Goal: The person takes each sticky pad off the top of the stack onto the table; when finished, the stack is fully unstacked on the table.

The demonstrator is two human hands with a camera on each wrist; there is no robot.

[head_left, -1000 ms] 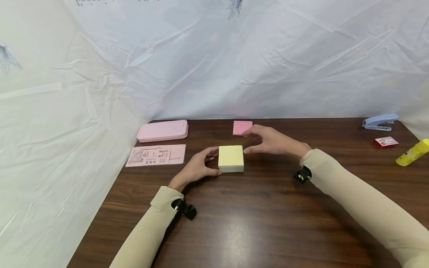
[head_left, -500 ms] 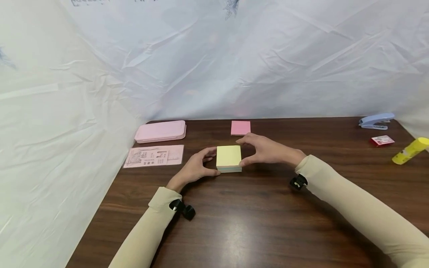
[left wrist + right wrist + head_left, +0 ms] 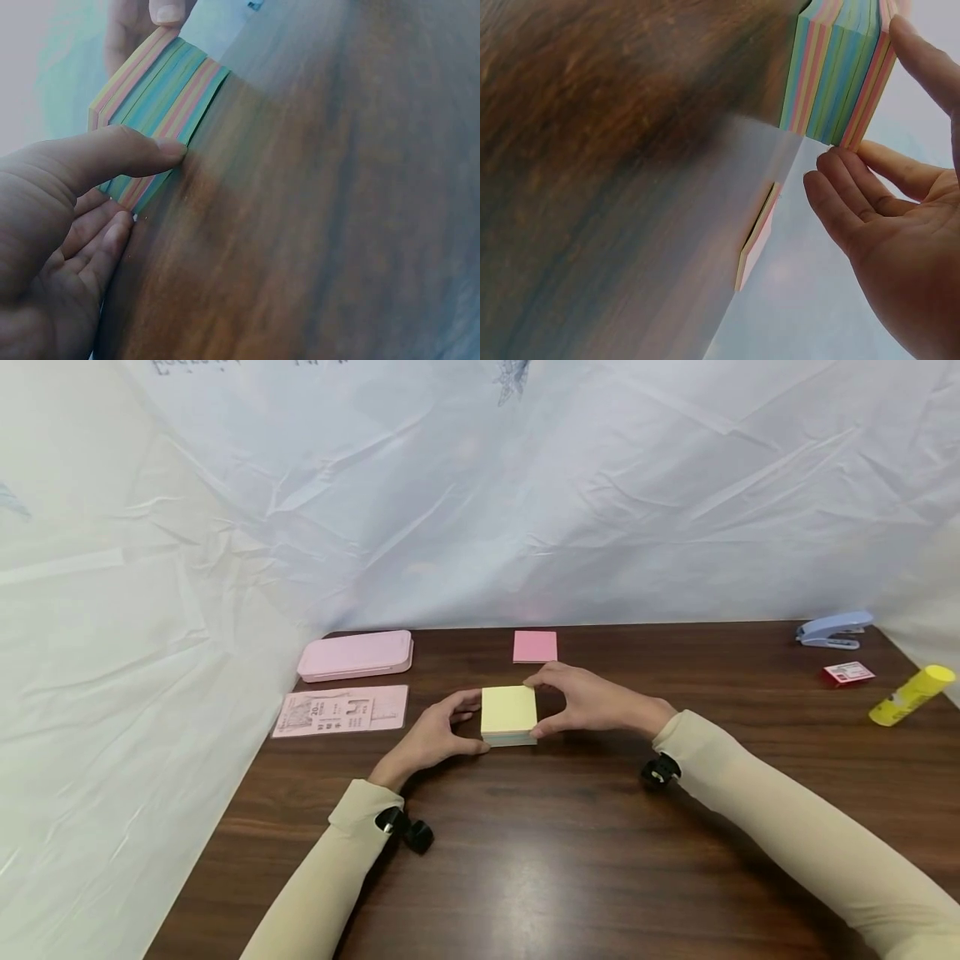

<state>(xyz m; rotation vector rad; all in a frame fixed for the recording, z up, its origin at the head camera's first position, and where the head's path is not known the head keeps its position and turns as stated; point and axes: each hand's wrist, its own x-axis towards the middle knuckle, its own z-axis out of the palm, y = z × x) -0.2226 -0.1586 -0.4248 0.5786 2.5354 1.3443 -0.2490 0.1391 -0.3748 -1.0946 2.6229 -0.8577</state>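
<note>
We see a brown table (image 3: 585, 852) with a pink case (image 3: 356, 656) at its far left. The left hand (image 3: 429, 735) grips the left side of a multicoloured paper stack (image 3: 508, 708), thumb at the near corner; the right hand (image 3: 596, 700) holds its right side with thumb and forefinger. We see that stack mid-table, a thin pink pad (image 3: 535, 646) lying farther back.

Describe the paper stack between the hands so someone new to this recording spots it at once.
On the dark wooden table, look between the left hand and the right hand. There is the square paper stack with many-coloured layers down its sides. Its yellow top and greater thickness set it apart from the thin pink pad behind it.
</note>
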